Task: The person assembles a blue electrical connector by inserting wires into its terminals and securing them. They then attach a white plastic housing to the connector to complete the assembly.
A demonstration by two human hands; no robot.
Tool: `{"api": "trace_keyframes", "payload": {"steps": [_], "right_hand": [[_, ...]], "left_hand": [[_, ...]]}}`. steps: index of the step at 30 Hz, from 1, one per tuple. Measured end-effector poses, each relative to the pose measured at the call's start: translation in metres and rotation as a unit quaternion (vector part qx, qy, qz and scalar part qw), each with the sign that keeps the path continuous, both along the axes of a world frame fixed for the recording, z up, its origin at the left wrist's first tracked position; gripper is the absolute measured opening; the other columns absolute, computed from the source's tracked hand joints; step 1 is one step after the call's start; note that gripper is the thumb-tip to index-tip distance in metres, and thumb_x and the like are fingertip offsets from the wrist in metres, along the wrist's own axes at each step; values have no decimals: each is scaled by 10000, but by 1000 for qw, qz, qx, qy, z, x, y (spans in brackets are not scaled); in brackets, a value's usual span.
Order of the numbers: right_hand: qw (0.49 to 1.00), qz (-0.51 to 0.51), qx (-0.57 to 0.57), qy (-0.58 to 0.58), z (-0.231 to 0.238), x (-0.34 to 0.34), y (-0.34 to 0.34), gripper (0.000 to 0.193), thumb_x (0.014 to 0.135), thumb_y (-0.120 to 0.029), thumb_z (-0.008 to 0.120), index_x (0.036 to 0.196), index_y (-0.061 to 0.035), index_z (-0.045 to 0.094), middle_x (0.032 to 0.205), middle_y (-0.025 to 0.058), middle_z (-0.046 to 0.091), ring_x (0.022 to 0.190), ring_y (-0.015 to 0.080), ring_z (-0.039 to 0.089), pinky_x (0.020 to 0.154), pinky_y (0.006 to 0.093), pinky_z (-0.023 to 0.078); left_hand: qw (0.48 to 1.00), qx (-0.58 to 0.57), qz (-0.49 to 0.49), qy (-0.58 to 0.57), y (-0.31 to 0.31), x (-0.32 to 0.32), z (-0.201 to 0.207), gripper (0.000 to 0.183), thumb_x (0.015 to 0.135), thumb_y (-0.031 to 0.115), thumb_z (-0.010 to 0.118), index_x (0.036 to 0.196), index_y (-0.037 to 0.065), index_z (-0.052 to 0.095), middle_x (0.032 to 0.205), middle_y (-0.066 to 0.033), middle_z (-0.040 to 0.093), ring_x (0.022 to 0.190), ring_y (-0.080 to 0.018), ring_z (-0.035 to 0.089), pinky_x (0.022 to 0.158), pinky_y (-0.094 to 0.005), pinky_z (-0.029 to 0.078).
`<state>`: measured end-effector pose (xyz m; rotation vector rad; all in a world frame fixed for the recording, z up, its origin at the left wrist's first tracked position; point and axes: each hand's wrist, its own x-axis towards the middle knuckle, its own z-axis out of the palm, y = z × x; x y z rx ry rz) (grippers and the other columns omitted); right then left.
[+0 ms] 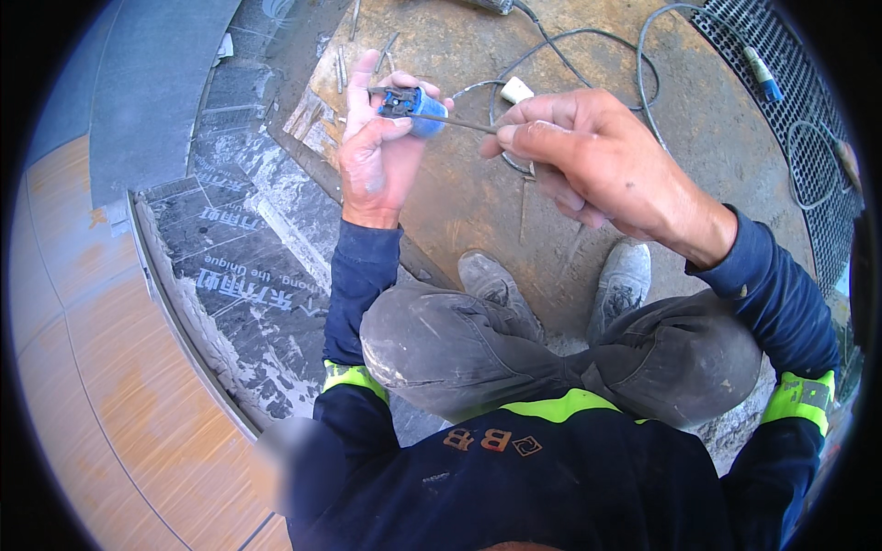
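Observation:
My left hand [375, 170] is raised above the metal sheet, gripping a blue-and-black electrical plug [428, 115] between thumb and fingers. Dark terminals show on the plug's end nearest the thumb. With thumb and index finger, my right hand [579, 151] pinches a thin, dark rod [464, 123]. The rod runs left across the plug and its far tip meets the terminal end; whether it enters an opening there is too small to tell. Pale dust covers the fingers of my left hand.
Grey cable [588, 33] loops over the rusty sheet [459, 207], near a white connector [516, 90]. At right, a white-and-blue plug [764, 75] lies on black mesh [808, 101]. Left are dark printed membrane [234, 230] and wood-patterned tiles [101, 340]. My dusty shoes [496, 289] stand below.

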<state>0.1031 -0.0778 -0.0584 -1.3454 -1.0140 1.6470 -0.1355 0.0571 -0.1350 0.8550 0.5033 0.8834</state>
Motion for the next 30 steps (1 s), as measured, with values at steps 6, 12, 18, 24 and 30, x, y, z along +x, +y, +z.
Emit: {"api": "trace_keyframes", "payload": {"steps": [6,12,18,24,30], "right_hand": [[836,45,381,-392,-24,6,1,181,918,-191,678,954,-33,758,609,69,636,562,212,647,555,372,481],[542,187,503,-647,13,11,3,372,797,-192,710,1118,-9,757,735,30,682,794,186,674,870,360,495],[791,114,358,-482,12,21,-9,270,927,-113,685,1172,-12,738,837,140,734,788,341,722,754,451,552],[916,19,304,-260,-4,7,-7,223,1000,-137,582,1070,53,678,829,288,644,790,467,659,714,518,511],[953,9,258,-161,-13,1,-4,316,1019,-214,536,1016,75,664,780,273,585,740,431,615,693,496,486]], "left_hand": [[999,3,-7,35,-2,0,-1,947,786,-55,621,1646,114,262,1264,-165,566,1220,-384,615,1101,-640,512],[991,-56,-35,112,-9,-2,-7,938,810,-79,609,1653,112,246,1286,-181,578,1206,-395,631,1068,-629,531],[997,-72,6,7,1,-6,-3,930,794,-53,603,1645,98,259,1268,-189,602,1196,-422,634,1074,-663,511],[998,-52,10,-38,3,-5,-1,928,783,-34,613,1636,89,272,1265,-189,612,1212,-419,629,1121,-696,462],[998,-51,9,-48,5,-8,-1,926,781,-31,621,1635,106,288,1272,-184,617,1231,-418,622,1133,-716,443]]}}
